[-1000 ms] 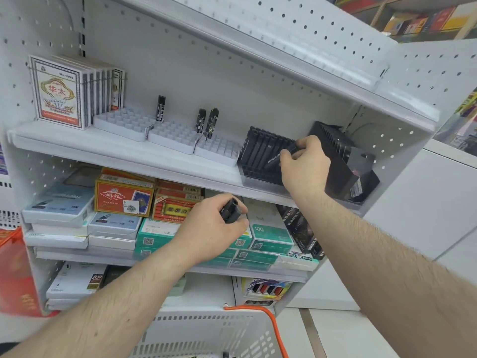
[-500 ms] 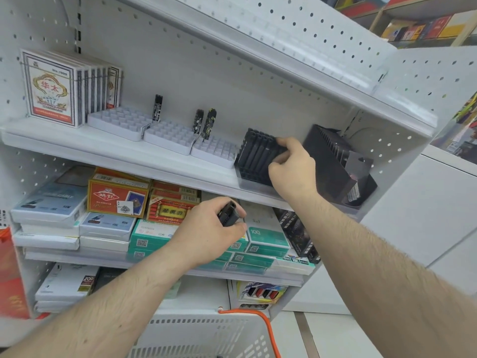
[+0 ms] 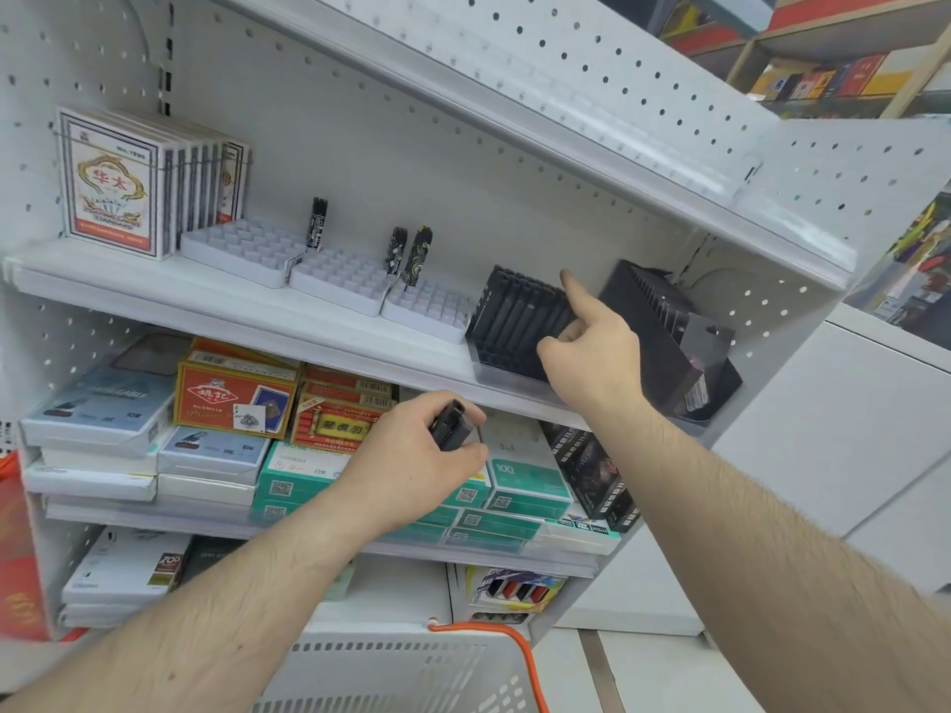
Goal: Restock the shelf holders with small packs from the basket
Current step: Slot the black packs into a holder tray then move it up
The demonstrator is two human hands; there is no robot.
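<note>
Your left hand (image 3: 411, 455) grips small black packs (image 3: 452, 424)
R hand (image 3: 592, 347) holds nothing, index finger out, touching ribbed black holder (image 3: 514, 321) on white shelf (image 3: 206, 301); slotted white basket (image 3: 391, 671) below

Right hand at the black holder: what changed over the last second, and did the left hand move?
The right hand let go of the pack it was slotting into the black holder; its index finger now points up at the holder's top edge, other fingers curled. The left hand stayed below the shelf, gripping small black packs. The white trays are unchanged.
</note>
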